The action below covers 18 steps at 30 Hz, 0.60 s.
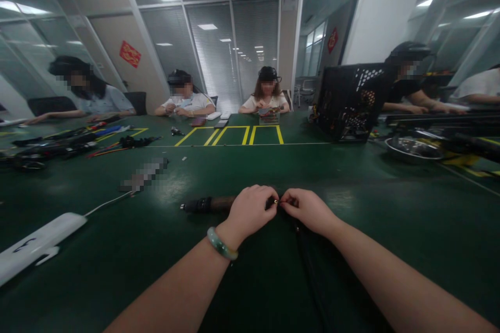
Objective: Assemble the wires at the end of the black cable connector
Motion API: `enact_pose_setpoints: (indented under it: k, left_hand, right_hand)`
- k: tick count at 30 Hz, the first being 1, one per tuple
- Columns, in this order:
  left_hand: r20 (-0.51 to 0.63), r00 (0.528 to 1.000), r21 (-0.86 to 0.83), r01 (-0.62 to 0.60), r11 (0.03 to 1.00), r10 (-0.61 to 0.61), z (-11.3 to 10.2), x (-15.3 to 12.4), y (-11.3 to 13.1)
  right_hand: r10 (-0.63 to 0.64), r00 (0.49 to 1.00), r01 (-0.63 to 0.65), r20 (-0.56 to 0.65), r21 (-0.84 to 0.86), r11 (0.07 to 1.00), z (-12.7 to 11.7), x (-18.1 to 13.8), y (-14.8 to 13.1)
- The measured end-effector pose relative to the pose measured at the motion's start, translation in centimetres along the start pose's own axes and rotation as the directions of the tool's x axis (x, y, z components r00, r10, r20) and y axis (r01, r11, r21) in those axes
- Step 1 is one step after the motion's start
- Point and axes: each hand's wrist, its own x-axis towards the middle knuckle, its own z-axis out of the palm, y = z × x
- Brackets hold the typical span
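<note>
A dark cylindrical electric screwdriver (pixel 222 204) lies sideways over the green table, its chuck end to the left. My left hand (pixel 252 213) is wrapped round its right end, and a bracelet sits on that wrist. Just right of the thumb, a small brass-coloured tip shows at the tool's end. My right hand (pixel 307 208) is closed in a pinch close to this tip; what lies between its fingertips is too small to make out. Below the right hand, a black cable (pixel 308 260) runs toward the near edge.
A long white plastic device (pixel 42 244) with a thin cord lies at left. Bundled dark parts and wires (pixel 58 145) are farther left. Yellow tape outlines (pixel 250 135) mark the far side. A black computer case (pixel 347 104) and metal bowl (pixel 414 148) stand right. Several people sit around the table.
</note>
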Motion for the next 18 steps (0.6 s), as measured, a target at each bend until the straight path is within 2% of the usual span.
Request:
enact_pose_setpoints:
  k: [9, 18]
  left_hand:
    - [0.025, 1.000, 0.000, -0.018, 1.000, 0.018, -0.18, 0.09, 0.02]
    - [0.034, 0.996, 0.015, -0.087, 0.996, 0.087, -0.30, 0.11, -0.15]
  right_hand:
    - [0.083, 0.996, -0.084, 0.013, 0.058, 0.995, 0.29, 0.02, 0.26]
    - [0.131, 0.991, -0.131, 0.005, 0.043, 0.990, 0.20, 0.08, 0.06]
